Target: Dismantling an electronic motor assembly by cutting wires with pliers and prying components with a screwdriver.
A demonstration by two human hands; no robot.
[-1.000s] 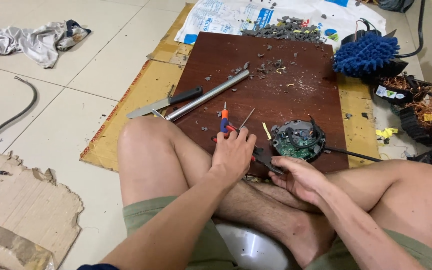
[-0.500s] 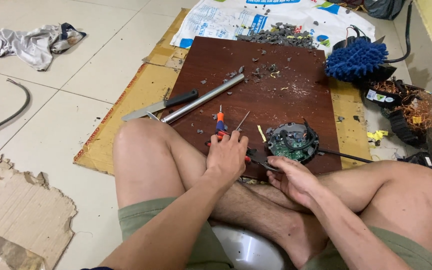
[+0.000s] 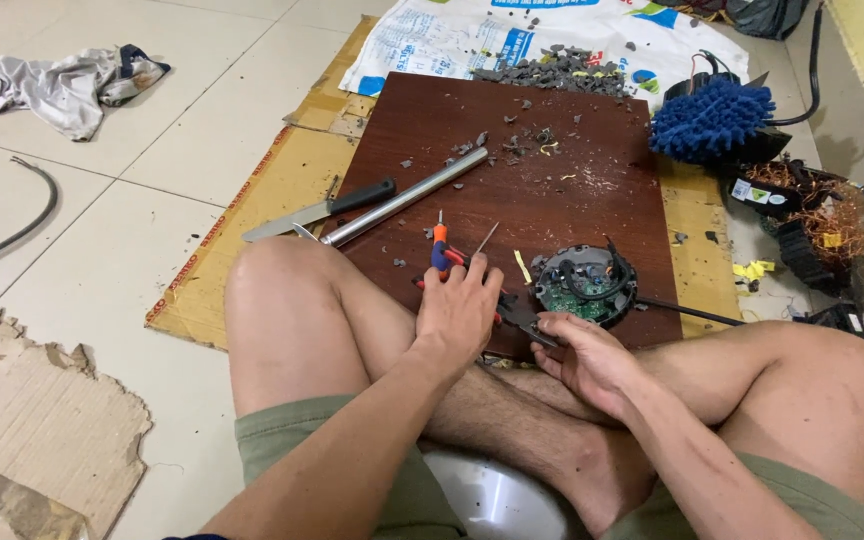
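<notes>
Dark-brown board: a wooden panel (image 3: 552, 180) lies flat on the floor over cardboard (image 3: 242, 250), strewn with grey chips, and carries the things being handled.
Left grip: the left hand (image 3: 460, 312) rests palm down at the near edge of the board, fingers curled over a tool with red handles (image 3: 430, 283); how tightly it is closed I cannot tell.
Right grip: the right hand (image 3: 584, 352) sits just to the right of the left one, fingers wrapped around a dark tool (image 3: 520, 318) whose tip points toward the left hand.
Round unit: a circular electronic part with a green circuit board and black wires (image 3: 585, 282) lies on the board just beyond the right hand, touching or nearly touching its fingertips; a black cable (image 3: 697, 311) leads off to its right.
Screwdriver: an orange-and-blue one (image 3: 439, 244) lies just beyond the left hand's fingers, a thin metal pick (image 3: 485, 239) beside it.
Further out: a metal tube (image 3: 402, 198) and a black-handled knife (image 3: 322, 210) lie up and to the left of the left hand.
Far side: a blue fluffy mop head (image 3: 710, 118) sits well beyond the right hand, copper wire coils (image 3: 832, 225) to its right.
Edges: a crumpled cloth (image 3: 62, 85) lies far left on the tiles.
</notes>
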